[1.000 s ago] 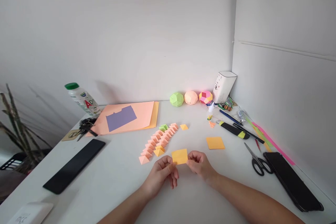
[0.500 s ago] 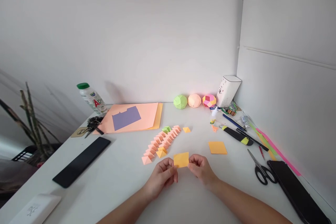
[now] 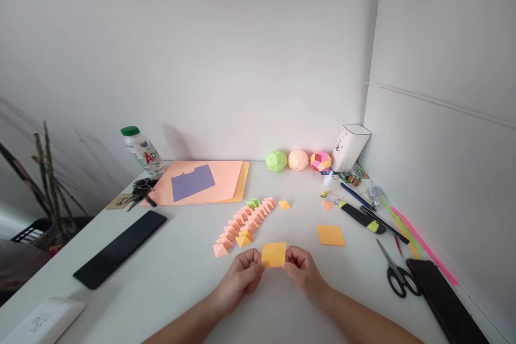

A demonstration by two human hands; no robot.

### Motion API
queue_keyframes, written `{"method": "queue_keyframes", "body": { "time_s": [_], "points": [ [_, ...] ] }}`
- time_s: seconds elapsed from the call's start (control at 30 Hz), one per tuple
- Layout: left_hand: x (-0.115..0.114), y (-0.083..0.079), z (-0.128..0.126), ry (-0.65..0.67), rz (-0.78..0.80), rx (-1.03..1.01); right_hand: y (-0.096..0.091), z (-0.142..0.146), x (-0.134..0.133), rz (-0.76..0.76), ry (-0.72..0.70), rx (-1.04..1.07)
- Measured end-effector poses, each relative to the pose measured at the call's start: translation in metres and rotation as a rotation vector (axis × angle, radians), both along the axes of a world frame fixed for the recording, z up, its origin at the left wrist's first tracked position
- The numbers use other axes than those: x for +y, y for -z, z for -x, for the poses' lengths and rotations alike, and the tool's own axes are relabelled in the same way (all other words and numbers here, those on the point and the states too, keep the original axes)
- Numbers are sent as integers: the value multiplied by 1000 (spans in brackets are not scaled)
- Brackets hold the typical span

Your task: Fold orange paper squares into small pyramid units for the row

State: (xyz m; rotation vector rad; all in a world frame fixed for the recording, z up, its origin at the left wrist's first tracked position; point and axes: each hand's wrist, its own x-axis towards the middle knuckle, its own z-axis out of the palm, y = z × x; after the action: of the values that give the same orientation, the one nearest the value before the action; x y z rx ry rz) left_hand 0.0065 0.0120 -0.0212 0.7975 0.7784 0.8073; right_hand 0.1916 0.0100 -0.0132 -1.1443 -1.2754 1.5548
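Observation:
Between my hands is a square of yellow-orange paper (image 3: 274, 255), held flat by its two side edges. My left hand (image 3: 243, 278) pinches its left edge between thumb and fingers. On the opposite edge, my right hand (image 3: 304, 273) has the same kind of pinch. Just beyond lie two rows of small folded paper pieces (image 3: 235, 224), mostly peach, with a few orange and green ones. A single folded orange piece (image 3: 284, 205) sits apart from them. To the right rests a stack of orange square paper (image 3: 331, 235).
At the back are three faceted paper balls (image 3: 298, 160) and a white box (image 3: 351, 148). Peach sheets (image 3: 226, 180) and a bottle (image 3: 143, 150) stand left of them. A cutter (image 3: 360, 217), scissors (image 3: 397, 271) and a black phone (image 3: 443, 295) lie right; a black slab (image 3: 121, 249) lies left.
The view has shifted slightly. Both hands still hold the yellow-orange paper, which now faces me a little more squarely.

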Motion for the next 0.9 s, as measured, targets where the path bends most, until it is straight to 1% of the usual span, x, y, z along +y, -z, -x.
{"method": "queue_keyframes", "body": {
  "time_s": [0.17, 0.2, 0.3, 0.37, 0.47, 0.57, 0.63, 0.7, 0.77, 0.8, 0.9],
  "points": [
    [1, 4, -1, -23, 23, -49, 1, 1, -1, -62, -15, 22],
    [0, 6, -2, -41, 34, -65, 2, 0, -2, -74, -12, 25],
    [-6, 8, -6, -38, 98, -105, 5, -1, -2, -84, -18, 81],
    [-11, 8, -8, -26, 124, -130, 7, -2, -3, -79, -40, 146],
    [-13, 4, -10, -52, 162, -142, 7, -4, -2, -78, -54, 187],
    [-10, 2, -10, -88, 197, -170, 6, -4, -3, -69, 1, 183],
    [-7, 3, -9, -91, 194, -210, 6, -3, -5, -63, 47, 208],
    [-5, 7, -9, -75, 167, -271, 8, 0, -10, -2, 58, 268],
    [-5, 11, -8, -54, 154, -328, 12, 4, -17, 110, 60, 319],
    [-4, 12, -8, -47, 145, -343, 14, 5, -21, 168, 36, 349],
    [-4, 14, -6, -16, 138, -346, 23, 9, -29, 299, 52, 423]
  ]
}}
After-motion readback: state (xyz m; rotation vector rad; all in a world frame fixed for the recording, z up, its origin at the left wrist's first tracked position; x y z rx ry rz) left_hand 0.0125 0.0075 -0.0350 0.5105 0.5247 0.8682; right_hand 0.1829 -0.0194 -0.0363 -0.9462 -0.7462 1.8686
